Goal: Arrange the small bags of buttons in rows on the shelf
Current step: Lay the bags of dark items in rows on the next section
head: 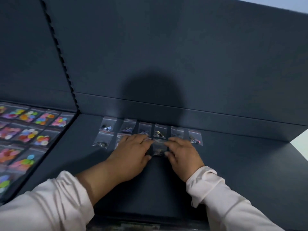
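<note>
The person is reaching both hands onto the dark shelf (233,160) and setting a small clear bag (160,148) into the second row. The left hand (131,152) is lying mostly flat, fingers spread, with its fingertips at the bag's left edge and its palm partly covering a neighbouring bag (119,139); its grip looks open rather than pinching, though the thumb is tucked near the bag's lower corner. The right hand (181,150) is meeting the bag's right edge, thumb low and fingers high, and whether it is truly pinching the plastic or only pressing it flat is hard to tell through the blur. Behind the hands a back row of six bags (160,130) is sitting along the rear wall, and one front-row bag (101,139) is lying at the far left. On the neighbouring shelf section to the left, bags of bright coloured buttons (28,130) are lying in neat rows. To place this bag well, I judge the hands should be squaring its top edge just under the back-row bag above it, keeping the column gaps even, and lifting away straight up so the slippery plastic is not dragging, while the left palm is taking care not to shift the bag beneath it.
</note>
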`<control>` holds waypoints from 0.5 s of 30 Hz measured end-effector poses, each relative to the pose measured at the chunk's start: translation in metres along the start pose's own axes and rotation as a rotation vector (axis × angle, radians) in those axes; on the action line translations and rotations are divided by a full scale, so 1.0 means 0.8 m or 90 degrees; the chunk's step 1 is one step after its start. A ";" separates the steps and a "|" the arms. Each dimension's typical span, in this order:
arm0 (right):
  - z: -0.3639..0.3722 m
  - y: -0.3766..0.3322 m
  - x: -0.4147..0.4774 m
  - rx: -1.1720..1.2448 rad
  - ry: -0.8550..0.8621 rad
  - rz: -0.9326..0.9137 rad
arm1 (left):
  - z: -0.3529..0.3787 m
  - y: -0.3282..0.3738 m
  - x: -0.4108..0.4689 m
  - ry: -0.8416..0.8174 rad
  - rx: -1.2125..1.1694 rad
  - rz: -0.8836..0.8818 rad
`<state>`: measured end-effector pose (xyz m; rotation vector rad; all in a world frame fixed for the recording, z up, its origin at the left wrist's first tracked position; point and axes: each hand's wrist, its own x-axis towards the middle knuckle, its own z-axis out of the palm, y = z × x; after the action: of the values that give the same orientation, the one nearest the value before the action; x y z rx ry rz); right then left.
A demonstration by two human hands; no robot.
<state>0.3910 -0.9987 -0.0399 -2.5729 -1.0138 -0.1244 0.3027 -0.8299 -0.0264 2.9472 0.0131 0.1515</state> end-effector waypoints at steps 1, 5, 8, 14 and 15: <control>-0.002 -0.011 0.005 -0.013 -0.021 -0.011 | -0.006 -0.008 -0.006 0.005 0.007 -0.012; -0.005 -0.065 0.023 -0.057 -0.077 -0.079 | -0.030 -0.049 -0.041 0.029 0.038 -0.073; -0.001 -0.118 0.034 -0.066 -0.098 -0.124 | -0.051 -0.085 -0.081 0.049 0.041 -0.126; 0.018 -0.248 0.046 -0.061 -0.115 -0.220 | -0.098 -0.160 -0.188 0.086 0.050 -0.237; 0.024 -0.275 0.046 -0.062 -0.122 -0.234 | -0.105 -0.176 -0.212 0.097 0.056 -0.254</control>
<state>0.2687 -0.8204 0.0178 -2.4902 -1.5833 -0.0227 0.1254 -0.6789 0.0121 2.9372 0.6371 0.3218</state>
